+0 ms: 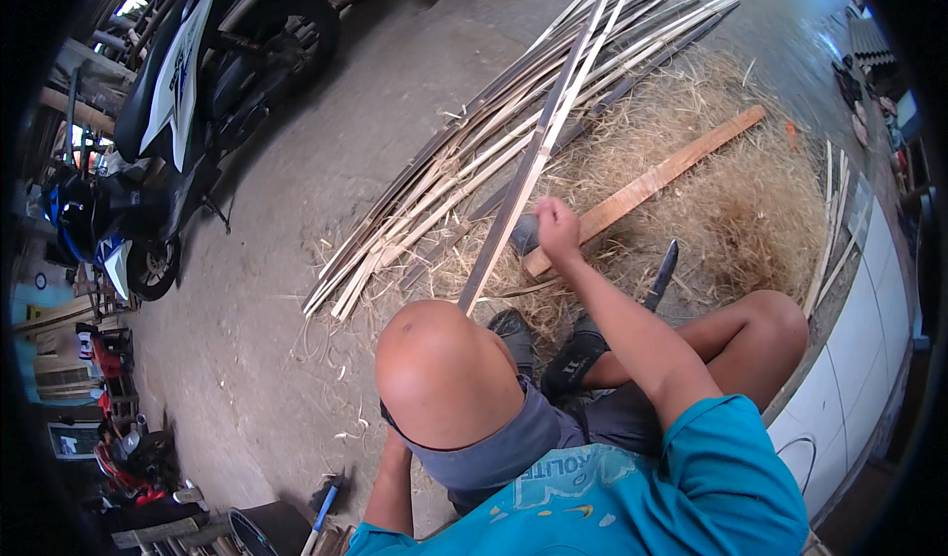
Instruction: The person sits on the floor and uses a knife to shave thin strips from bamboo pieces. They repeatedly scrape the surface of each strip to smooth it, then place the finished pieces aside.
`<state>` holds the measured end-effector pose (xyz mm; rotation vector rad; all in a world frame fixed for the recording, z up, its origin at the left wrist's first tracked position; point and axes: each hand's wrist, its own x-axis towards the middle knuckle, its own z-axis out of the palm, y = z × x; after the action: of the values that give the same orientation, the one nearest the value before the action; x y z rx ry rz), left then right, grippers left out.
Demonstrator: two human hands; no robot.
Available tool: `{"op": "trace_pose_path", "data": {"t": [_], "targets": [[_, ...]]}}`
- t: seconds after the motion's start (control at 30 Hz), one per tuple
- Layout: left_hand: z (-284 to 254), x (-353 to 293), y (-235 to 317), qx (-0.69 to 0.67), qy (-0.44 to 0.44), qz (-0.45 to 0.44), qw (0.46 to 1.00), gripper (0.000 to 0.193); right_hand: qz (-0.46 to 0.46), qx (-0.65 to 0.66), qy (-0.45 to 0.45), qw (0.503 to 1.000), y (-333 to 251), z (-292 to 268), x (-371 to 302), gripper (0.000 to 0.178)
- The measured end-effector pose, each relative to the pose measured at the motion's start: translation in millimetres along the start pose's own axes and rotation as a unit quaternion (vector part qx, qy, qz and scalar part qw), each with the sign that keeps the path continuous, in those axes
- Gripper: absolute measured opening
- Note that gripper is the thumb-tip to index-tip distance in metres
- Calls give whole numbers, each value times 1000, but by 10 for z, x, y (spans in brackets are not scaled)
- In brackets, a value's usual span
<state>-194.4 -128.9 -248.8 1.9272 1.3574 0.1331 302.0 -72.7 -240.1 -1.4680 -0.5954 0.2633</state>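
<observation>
1. Near the centre of the frame, the right hand [559, 230] has its fingers curled in; I cannot tell whether it holds anything.
2. Just left of that hand, a pair of long strips [509, 212], one dark and one pale, slants from the top edge down to the bent left knee [444, 354].
3. Between hand and strips sits a grey rounded thing [525, 235], too unclear to name. A brown plank [671, 168] slopes from below the hand toward upper right.
4. At lower left of the body, the left forearm [390, 487] passes behind the knee; that hand's grip cannot be told.
5. Across the grey floor [237, 329] lie more strips [632, 67], curly shavings [760, 210] and a dark blade [664, 270].
6. Upper left stands a motorbike [178, 92]; white tiles [854, 368] edge the right side.
</observation>
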Motion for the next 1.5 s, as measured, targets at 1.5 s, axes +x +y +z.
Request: {"op": "trace_pose_path", "data": {"t": [1.5], "targets": [[-217, -21, -20, 1, 42, -3, 999, 28, 415, 466, -25, 781, -460, 228, 390, 69]]}}
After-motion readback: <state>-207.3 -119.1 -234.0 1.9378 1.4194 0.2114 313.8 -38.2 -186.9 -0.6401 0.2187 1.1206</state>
